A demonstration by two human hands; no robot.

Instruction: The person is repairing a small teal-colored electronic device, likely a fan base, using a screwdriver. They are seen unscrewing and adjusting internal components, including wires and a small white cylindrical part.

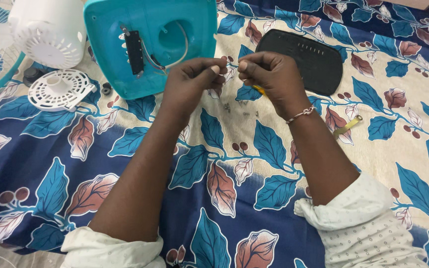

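My left hand (189, 82) and my right hand (271, 74) meet above a leaf-patterned cloth (214, 178), fingertips pinched close together. A yellow tool handle (259, 90) pokes out under my right hand, which grips it. My left fingers pinch something too small to make out. Several small screws (242, 106) lie on the cloth just below the hands. An open teal fan base (150, 42) with a black switch block and wires stands behind my left hand.
A black oval cover plate (301, 59) lies at the back right. A white motor housing (50, 32) and a white round grille piece (58, 89) sit at the left. A small yellow strap (347, 126) rests to the right of my right wrist.
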